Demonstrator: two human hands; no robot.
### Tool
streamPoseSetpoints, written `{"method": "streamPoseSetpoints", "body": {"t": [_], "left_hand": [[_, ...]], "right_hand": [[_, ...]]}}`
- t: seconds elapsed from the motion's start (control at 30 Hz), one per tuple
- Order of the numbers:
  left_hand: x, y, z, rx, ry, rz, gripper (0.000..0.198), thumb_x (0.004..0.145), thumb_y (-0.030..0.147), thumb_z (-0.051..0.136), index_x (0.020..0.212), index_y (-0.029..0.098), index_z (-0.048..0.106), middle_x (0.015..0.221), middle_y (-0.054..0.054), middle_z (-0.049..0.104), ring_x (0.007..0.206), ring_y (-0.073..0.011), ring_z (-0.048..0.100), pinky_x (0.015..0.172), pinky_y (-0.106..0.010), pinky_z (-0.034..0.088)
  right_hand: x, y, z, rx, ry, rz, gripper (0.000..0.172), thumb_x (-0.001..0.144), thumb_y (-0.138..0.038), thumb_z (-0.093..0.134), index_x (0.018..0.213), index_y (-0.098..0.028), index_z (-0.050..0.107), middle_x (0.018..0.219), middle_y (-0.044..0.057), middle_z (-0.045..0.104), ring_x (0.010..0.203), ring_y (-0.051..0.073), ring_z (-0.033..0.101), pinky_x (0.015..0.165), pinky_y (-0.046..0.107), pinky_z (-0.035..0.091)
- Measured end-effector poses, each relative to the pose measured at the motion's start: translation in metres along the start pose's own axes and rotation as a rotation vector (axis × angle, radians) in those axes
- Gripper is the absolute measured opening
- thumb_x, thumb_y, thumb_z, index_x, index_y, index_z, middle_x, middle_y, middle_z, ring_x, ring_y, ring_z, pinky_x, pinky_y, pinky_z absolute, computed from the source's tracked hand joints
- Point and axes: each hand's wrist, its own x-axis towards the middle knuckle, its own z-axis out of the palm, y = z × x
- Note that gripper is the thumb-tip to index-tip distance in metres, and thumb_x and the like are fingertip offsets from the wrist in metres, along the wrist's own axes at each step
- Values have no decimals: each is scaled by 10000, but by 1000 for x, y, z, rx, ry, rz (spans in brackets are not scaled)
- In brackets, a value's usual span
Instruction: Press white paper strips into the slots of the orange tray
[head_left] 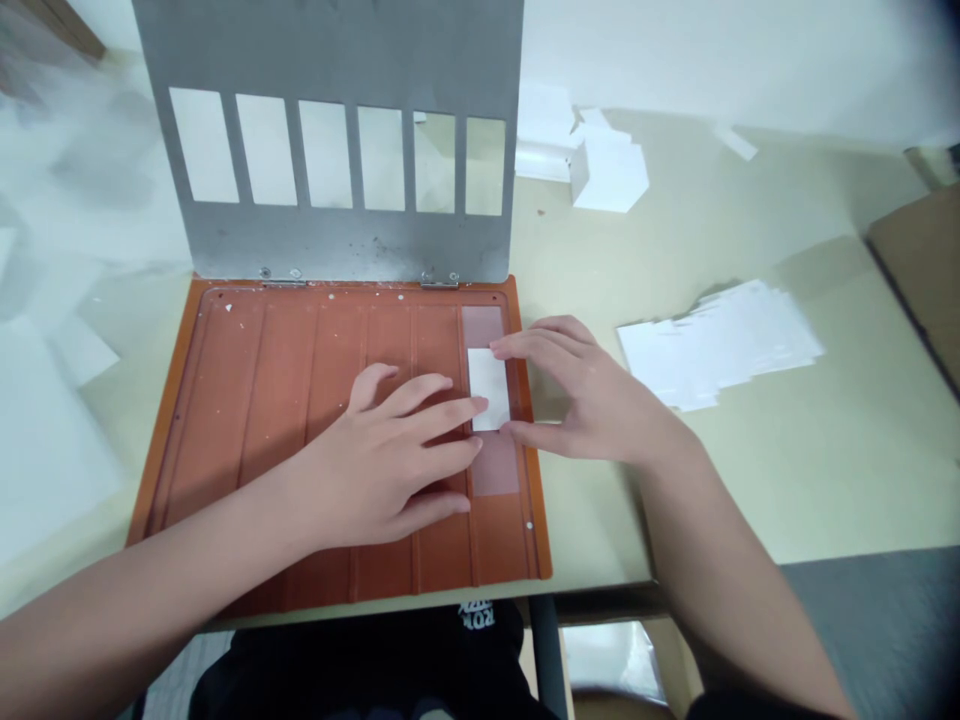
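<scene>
An orange grooved tray lies on the table with its grey metal lid hinged upright behind it; the lid has several rectangular windows. A small white card rests on a translucent strip in the tray's rightmost channel. My left hand lies flat on the tray, fingers stretched out, fingertips touching the card's left edge. My right hand reaches in from the right, its forefinger at the card's top corner and its thumb at the bottom corner, fingers spread.
A fanned pile of white cards lies on the table to the right of the tray. Folded white paper pieces sit at the back. White sheets lie at the left. A brown cardboard edge shows far right.
</scene>
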Motion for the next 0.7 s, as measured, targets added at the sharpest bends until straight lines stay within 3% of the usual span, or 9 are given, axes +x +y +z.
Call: {"method": "streamPoseSetpoints", "body": {"t": [0.7], "left_hand": [[-1,0,0,-28,-18,-12,259,949,424,554,1088,239,671,1395,-41,605,1251,-328,494,1031,-526,246]], "right_hand": [[-1,1,1,-27,5,-18,510,778,-325,716,1244,-219,539,1154,82,682,1115,289,574,1041,492,408]]}}
